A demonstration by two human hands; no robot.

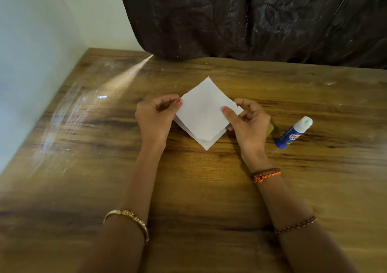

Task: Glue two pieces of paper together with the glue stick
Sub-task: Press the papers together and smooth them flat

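Two white paper squares lie one over the other, held a little above the wooden table (pixel 188 189). The upper sheet (pixel 204 109) covers most of the lower sheet (pixel 206 143), whose edges peek out at the bottom and left. My left hand (pixel 155 118) pinches the left corner of the papers. My right hand (pixel 249 124) pinches the right corner, thumb on top. A blue glue stick (pixel 293 132) lies uncapped on the table to the right of my right hand, white tip pointing away. Its yellow cap (pixel 270 129) shows partly behind my right hand.
A dark patterned curtain (pixel 251 19) hangs along the far edge of the table. A pale wall (pixel 31 63) borders the table on the left. Bare wood spreads to the left and in front of my arms.
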